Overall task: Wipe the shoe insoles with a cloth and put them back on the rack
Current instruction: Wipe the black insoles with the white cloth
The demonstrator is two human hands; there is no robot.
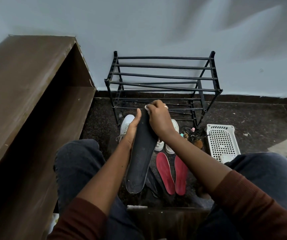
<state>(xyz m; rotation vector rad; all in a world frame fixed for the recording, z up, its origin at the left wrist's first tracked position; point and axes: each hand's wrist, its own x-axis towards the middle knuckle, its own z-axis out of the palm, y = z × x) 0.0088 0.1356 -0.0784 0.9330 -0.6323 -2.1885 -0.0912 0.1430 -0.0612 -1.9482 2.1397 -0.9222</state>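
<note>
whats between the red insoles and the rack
In the head view, a pair of white shoes stands between the red insoles and the rack, partly hidden by the right hand.

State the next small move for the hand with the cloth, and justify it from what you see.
Probably drag the cloth down the black insole toward its near end. The right hand holds the cloth at the far tip, the left hand grips the insole's edge, and most of its speckled length lies below the cloth.
</note>
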